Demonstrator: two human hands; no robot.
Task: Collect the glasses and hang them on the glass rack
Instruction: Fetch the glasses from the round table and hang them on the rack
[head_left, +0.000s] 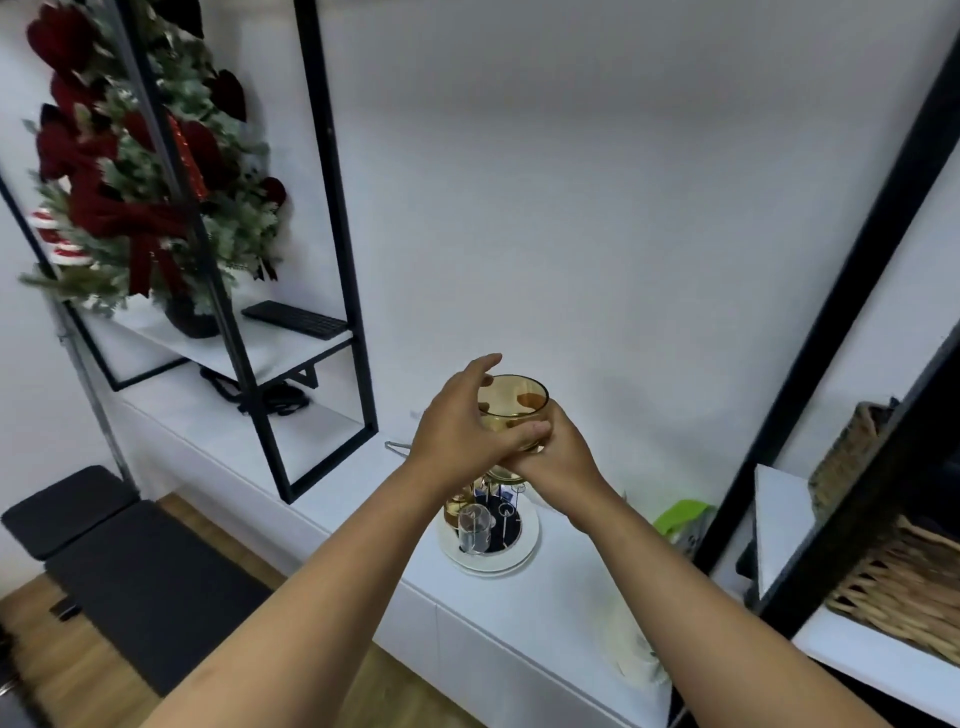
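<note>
Both forearms reach forward from the bottom of the view and meet above the glass rack (488, 525), which stands on a white plate (524, 545) on the white worktop (545, 613). On the rack's near side a clear glass (475, 527) already hangs upside down, with an amber one (457, 506) just behind it. Directly above the rack, the right hand (558, 457) is closed around the base of an amber glass (514, 410), held mouth up; the left hand (460, 428) lies against its side, fingers curled loosely over the rim rather than clamped.

This looks like the hanging step: the glass is collected but not yet on a peg. Next it probably needs turning mouth down and lowering onto a free peg, clear of the two glasses already hung. Beyond the rack is only the bare wall.
</note>
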